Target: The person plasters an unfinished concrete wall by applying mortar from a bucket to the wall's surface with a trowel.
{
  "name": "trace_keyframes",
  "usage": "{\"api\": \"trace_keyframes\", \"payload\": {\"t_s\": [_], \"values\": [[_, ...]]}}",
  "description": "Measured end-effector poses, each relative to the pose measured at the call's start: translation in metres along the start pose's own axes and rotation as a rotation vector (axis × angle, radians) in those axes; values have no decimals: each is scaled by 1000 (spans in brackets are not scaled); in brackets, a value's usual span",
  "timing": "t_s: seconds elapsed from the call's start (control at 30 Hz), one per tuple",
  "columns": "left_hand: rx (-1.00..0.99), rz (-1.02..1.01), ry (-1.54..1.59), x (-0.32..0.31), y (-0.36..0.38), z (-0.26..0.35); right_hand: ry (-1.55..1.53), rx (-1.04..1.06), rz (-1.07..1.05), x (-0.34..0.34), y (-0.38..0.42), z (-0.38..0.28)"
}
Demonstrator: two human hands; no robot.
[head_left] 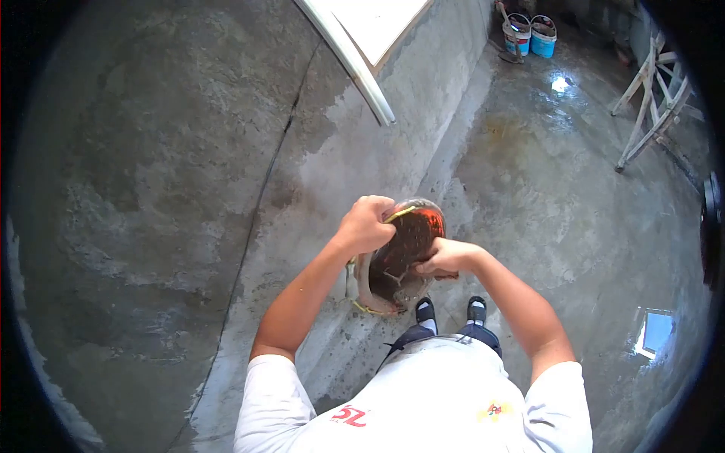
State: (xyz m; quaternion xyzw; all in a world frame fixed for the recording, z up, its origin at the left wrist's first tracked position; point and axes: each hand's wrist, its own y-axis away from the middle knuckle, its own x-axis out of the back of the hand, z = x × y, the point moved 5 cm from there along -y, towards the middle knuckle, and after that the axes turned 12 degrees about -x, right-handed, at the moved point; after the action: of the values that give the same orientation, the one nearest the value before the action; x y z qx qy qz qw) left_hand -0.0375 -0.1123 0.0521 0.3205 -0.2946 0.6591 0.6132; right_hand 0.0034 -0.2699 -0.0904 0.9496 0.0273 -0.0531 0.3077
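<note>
A dirty bucket (362, 285) is held tilted in front of my body, with its mouth facing me. Its inside is dark and wet, with an orange-red patch near the upper rim, and a yellow-green strip runs along parts of the edge. My left hand (368, 225) is closed on the upper left rim. On the opposite side, my right hand (451, 258) is closed at the rim, its thumb reaching into the mouth. The fingers beneath are partly hidden, as is most of the bucket's outside. Pale streaks show inside the lower part.
Two buckets (543, 38) stand at the far wall, beside a long-handled tool (510, 55). A wooden trestle (655, 102) is at the upper right. A pale board (377, 26) and a long strip (351, 64) lean on the grey wall at left. Wet patches cover the concrete floor (559, 219).
</note>
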Motion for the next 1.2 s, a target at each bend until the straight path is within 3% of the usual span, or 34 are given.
{"api": "trace_keyframes", "payload": {"t_s": [0.13,0.2,0.23,0.27,0.33,0.47,0.6,0.73,0.77,0.83,0.9,0.97,1.0,1.03,1.07,1.17,1.2], "values": [[65,-37,-42,3,12,-23,-701,-138,-279,-44,-26,49],[164,90,78,17,34,-36,-914,-180,-409,-57,-15,49],[192,118,134,26,45,-63,-1015,-153,-352,-58,0,43],[186,144,129,39,58,-71,-1089,-89,-566,-56,5,53],[209,353,528,64,80,-82,-1191,-49,-455,-45,37,46],[342,643,858,83,127,-89,-1179,135,-621,-14,71,24],[425,904,825,75,167,-104,-1128,205,-659,3,69,-7],[337,1069,913,52,187,-114,-1011,230,-828,-4,62,-60],[324,1087,971,47,189,-116,-981,233,-834,-5,61,-81],[344,1115,1014,43,198,-137,-813,375,-592,-8,53,-144],[376,1167,1019,41,212,-149,-529,709,-376,-9,42,-221],[460,1217,919,32,223,-180,-264,820,-299,-36,66,-321],[520,1217,862,27,228,-203,18,996,211,-53,80,-372],[502,1222,843,23,230,-217,-5,1086,35,-61,83,-413],[481,1231,828,21,230,-228,-128,1019,-7,-76,90,-456],[656,981,416,11,233,-267,-162,1202,209,-97,104,-574],[661,932,426,3,231,-280,-181,1272,244,-93,98,-611]]}}
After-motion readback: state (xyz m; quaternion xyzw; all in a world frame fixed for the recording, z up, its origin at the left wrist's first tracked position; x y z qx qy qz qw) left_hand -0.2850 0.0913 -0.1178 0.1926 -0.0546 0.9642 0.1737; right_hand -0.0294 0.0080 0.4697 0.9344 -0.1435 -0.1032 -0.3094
